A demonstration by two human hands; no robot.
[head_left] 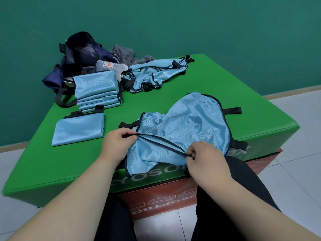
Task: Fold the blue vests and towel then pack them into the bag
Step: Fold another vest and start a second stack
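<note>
Left hand (118,145) and right hand (206,159) each pinch the dark piping of a crumpled blue vest (187,126), fingers curled on the trim, at the near edge of the green padded block (52,164).

The navy bag (78,56) gapes at the far left corner, its inside too dark to read; a clear bottle (111,66) lies at its mouth. The grey towel (125,54) is partly hidden behind. Shiny folded vests (97,91) stack beside the bag; unfolded vests (152,75) heap nearby.

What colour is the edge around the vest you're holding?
Black trim on the light blue vest, clearest in the head view.
</note>
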